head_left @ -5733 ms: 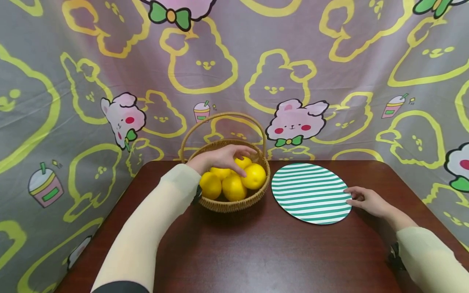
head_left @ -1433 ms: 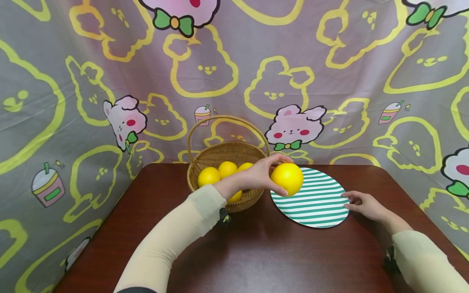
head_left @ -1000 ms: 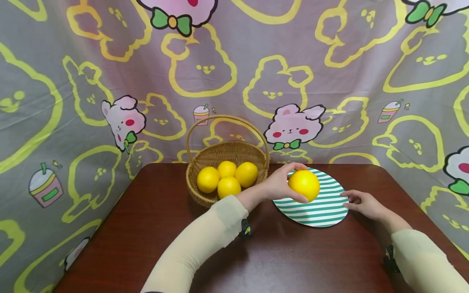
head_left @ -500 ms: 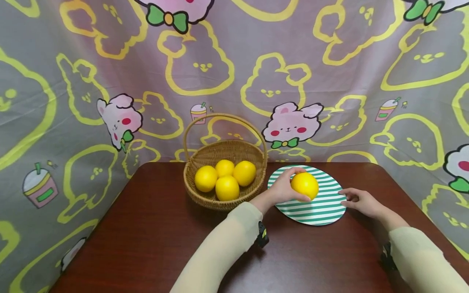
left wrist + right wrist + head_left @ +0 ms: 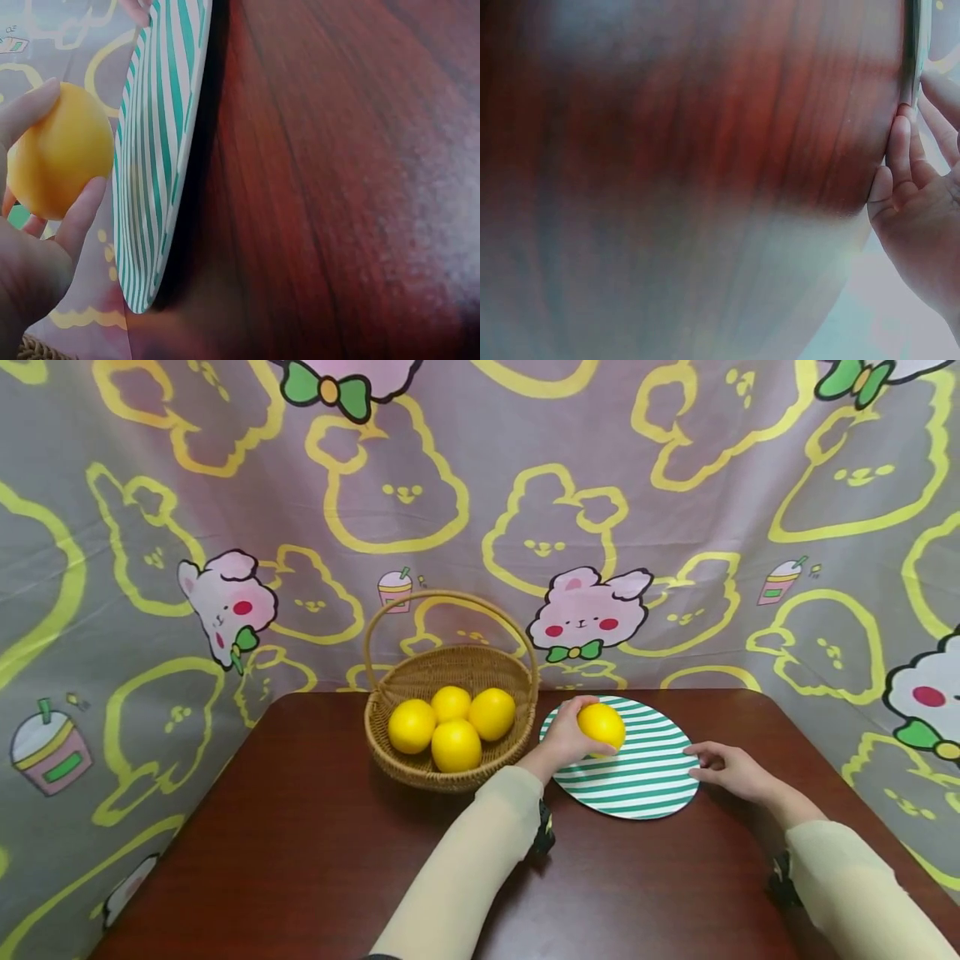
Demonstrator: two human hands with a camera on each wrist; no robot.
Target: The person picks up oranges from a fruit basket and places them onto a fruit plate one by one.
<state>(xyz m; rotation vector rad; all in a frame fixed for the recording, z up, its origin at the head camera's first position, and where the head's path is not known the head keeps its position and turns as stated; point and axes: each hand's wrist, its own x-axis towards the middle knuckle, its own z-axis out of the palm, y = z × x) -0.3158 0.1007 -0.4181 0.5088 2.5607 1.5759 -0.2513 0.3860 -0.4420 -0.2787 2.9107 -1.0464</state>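
Observation:
A round yellow fruit (image 5: pixel 602 728) is gripped by my left hand (image 5: pixel 568 739), thumb on the near side and fingers around the far side. Hand and fruit are over the far left part of a round placemat (image 5: pixel 637 789) with green and white stripes. In the left wrist view, the held fruit (image 5: pixel 64 150) shows close above the striped surface. My right hand (image 5: pixel 738 772) pinches the placemat's right edge between thumb and fingers. The right wrist view shows that hand's curled fingers (image 5: pixel 900 146) at the placemat's rim, against the table.
Left of the placemat stands a wicker basket (image 5: pixel 405 770) with a tall arched handle, holding several more yellow fruits (image 5: pixel 456 746). Everything rests on a dark red-brown wooden table (image 5: pixel 322 860). A patterned cloth (image 5: pixel 450 493) hangs behind and along both sides.
My left hand has taken the fruit from the basket, carried it right over the placemat and lowered it, shifting slightly left and away lately. My right hand stays at the placemat's edge.

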